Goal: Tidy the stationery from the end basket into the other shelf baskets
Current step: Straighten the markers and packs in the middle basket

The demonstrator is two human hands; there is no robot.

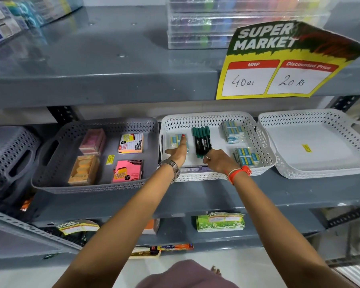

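Your left grip (178,149) lies open, finger on the erasers (176,140); your right grip (217,160) pinches the green markers (202,141) beside it.

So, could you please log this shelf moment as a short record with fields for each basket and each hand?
grey basket: pink sticky notes, orange-edged note pad, two clear boxes
middle white basket: green markers, three groups of blue erasers
end white basket: only a yellow sticker
left hand: fingertip pressing on the left erasers, nothing gripped
right hand: fingers at the markers' near ends; grip unclear
price sign: MRP 40 Rs, discounted 20 Rs
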